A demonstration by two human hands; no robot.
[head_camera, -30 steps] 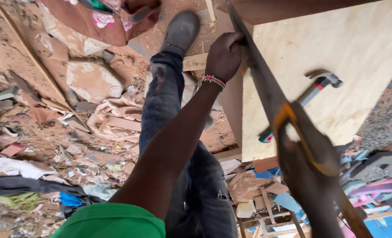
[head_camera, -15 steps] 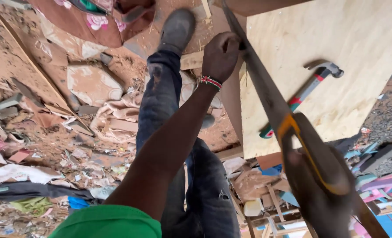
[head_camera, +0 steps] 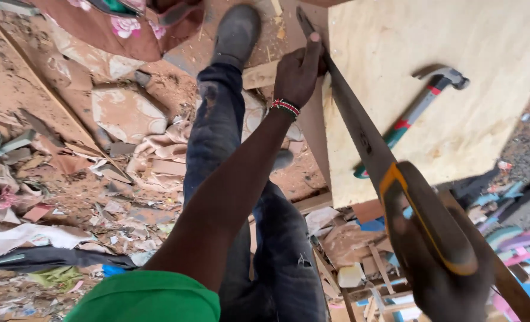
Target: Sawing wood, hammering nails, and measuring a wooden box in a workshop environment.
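left hand [head_camera: 297,71] grips plywood sheet [head_camera: 456,77] edge | right hand [head_camera: 450,280] blurred, clasps handsaw [head_camera: 360,128] | hammer [head_camera: 420,110] handle partly hidden

We saw a claw hammer [head_camera: 417,113] lying on top, fabric scraps [head_camera: 157,152] and wood offcuts [head_camera: 372,268] littering the dirt ground [head_camera: 14,89]
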